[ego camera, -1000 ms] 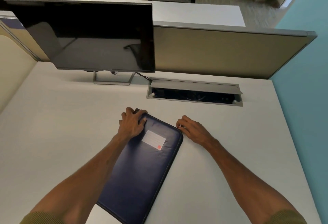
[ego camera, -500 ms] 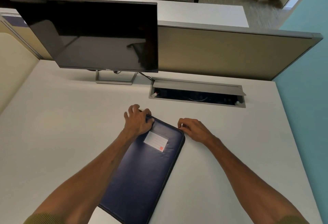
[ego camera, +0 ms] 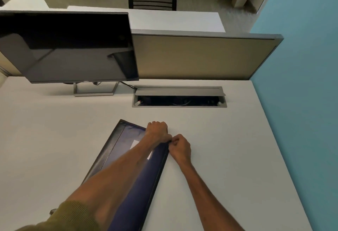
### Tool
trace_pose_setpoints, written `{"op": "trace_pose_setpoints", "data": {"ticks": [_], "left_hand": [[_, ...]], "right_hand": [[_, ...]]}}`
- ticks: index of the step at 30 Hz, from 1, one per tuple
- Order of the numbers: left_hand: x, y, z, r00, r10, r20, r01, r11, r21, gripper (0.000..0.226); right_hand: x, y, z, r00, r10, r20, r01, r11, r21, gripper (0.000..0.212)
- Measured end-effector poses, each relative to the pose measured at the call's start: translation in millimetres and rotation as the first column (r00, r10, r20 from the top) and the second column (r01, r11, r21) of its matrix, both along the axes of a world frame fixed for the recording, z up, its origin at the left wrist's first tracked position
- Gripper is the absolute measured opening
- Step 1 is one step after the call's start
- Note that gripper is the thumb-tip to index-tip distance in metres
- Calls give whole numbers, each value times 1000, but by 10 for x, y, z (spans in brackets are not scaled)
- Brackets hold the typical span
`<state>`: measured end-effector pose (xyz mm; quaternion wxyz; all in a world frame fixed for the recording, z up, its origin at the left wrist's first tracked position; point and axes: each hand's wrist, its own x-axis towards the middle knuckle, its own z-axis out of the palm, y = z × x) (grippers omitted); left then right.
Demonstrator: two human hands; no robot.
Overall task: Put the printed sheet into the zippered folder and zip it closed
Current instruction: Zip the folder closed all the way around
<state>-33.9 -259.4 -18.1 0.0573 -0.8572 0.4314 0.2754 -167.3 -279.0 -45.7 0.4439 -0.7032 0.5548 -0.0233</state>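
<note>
The navy zippered folder [ego camera: 139, 185] lies flat on the desk [ego camera: 228, 157] before me. My left hand [ego camera: 157, 130] grips its far corner, fingers curled over the edge. My right hand [ego camera: 180, 146] pinches something at the right edge, probably the zipper pull, though it is too small to tell. No printed sheet shows, so I judge it's inside, with the zipping left to do.

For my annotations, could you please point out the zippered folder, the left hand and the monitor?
zippered folder [ego camera: 142, 194], head view, navy cover.
left hand [ego camera: 158, 131], head view, back of hand.
monitor [ego camera: 69, 48], head view, dark screen.
</note>
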Motion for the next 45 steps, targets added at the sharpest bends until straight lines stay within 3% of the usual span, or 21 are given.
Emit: {"op": "trace_pose_setpoints", "data": {"ticks": [3, 8, 16, 22, 26, 32, 36, 40, 45], "left_hand": [[-1, -57, -4, 999, 34, 1, -34, 999, 16, 36], [-72, -131, -20, 999, 47, 8, -48, 997, 65, 27], [12, -175, 36, 985, -140, 103, 125, 982, 141, 35], [136, -257, 79, 995, -100, 18, 95, 976, 195, 48], [114, -332, 68, 995, -94, 27, 85, 966, 243, 43], [0, -368, 28, 991, -128, 47, 111, 956, 270, 35], [78, -330, 66, 997, -71, -8, 71, 975, 208, 32], [238, -295, 161, 982, 93, -167, -40, 955, 295, 10], [284, -219, 186, 951, 206, -230, -119, 932, 342, 10]], "right_hand": [[14, 87, -16, 998, -54, -29, 56, 996, 74, 29], [11, 201, -57, 996, -33, -77, 36, 998, 47, 48], [76, 243, -69, 997, 2, -83, 2, 999, 45, 47], [105, 270, -88, 992, 64, -111, -60, 997, 38, 49], [102, 264, -90, 991, 67, -113, -63, 997, 35, 51], [110, 321, -109, 1000, -14, -19, 14, 1000, 23, 33], [110, 359, -134, 996, -12, 87, 9, 1000, 26, 27], [141, 337, -153, 995, 4, 104, -11, 998, 64, 36], [121, 332, -178, 986, -114, 122, 99, 988, 121, 36]]}}
